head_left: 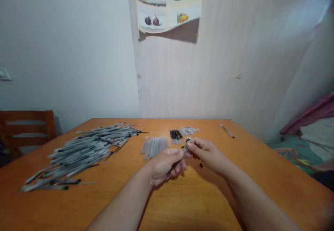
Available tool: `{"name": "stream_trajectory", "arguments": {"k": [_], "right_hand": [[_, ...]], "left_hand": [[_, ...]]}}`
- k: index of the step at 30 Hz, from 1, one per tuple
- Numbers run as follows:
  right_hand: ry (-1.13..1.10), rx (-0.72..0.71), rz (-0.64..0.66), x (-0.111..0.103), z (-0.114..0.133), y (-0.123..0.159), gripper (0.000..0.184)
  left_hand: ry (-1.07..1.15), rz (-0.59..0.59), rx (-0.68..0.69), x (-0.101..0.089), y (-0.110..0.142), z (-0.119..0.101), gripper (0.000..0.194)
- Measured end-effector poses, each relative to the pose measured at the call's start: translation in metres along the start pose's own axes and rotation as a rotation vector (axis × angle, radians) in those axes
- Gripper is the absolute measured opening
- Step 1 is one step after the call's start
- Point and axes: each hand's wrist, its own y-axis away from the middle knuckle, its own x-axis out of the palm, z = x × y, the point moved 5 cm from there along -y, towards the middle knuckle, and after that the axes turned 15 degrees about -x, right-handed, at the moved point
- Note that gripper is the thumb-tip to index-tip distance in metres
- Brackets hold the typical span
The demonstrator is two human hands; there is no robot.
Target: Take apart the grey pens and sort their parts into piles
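Note:
Just right of the middle of the table, my two hands meet. My left hand (168,165) is closed around a thin greyish pen (173,167) that slants up between the fingers. My right hand (205,151) pinches the far end of it, where a small dark part (188,140) shows; blur hides the detail. Beyond the left hand lies a row of clear pen barrels (156,147). Dark-tipped refills (176,136) sit behind the hands, beside a small pile of short whitish pieces (188,130). One small black piece (201,165) lies below my right hand.
A large heap of pens (91,151) covers the left of the wooden table (188,206). A single pen (227,131) lies at the back right. Behind stands the wall with a fruit picture (167,8); a wooden chair (28,118) is at the left.

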Motion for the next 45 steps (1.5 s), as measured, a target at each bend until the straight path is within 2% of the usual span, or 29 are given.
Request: {"name": "stream_trajectory", "arguments": {"k": [6,15,24,26,28,32,35,39,45], "right_hand": [[-0.050,-0.009,-0.007,0.000,-0.006,0.000,0.043],[0.033,0.006,-0.075,0.000,-0.015,0.001,0.040],[0.003,0.043,-0.080,0.002,-0.014,0.000,0.039],[-0.032,0.066,-0.086,-0.002,-0.016,-0.001,0.040],[-0.058,0.085,-0.165,-0.013,-0.018,-0.001,0.042],[-0.050,0.139,-0.476,-0.051,-0.031,0.003,0.039],[-0.040,0.223,-0.620,-0.072,-0.048,0.009,0.032],[-0.002,0.251,-0.664,-0.078,-0.065,0.012,0.028],[0.101,0.242,-0.625,-0.067,-0.086,0.010,0.031]], "left_hand": [[-0.022,-0.040,0.018,0.001,-0.002,0.001,0.049],[-0.179,-0.234,0.094,-0.003,-0.004,-0.002,0.038],[-0.236,-0.254,0.127,-0.002,-0.006,0.000,0.035],[-0.203,-0.258,0.124,-0.004,-0.008,0.000,0.036],[-0.159,-0.283,0.116,-0.007,-0.008,0.000,0.036],[-0.032,-0.353,0.104,-0.017,-0.006,-0.003,0.034],[0.077,-0.376,0.124,-0.025,-0.007,-0.003,0.032],[0.206,-0.399,0.165,-0.035,-0.010,-0.002,0.029],[0.441,-0.449,0.158,-0.051,-0.014,0.000,0.020]]}}
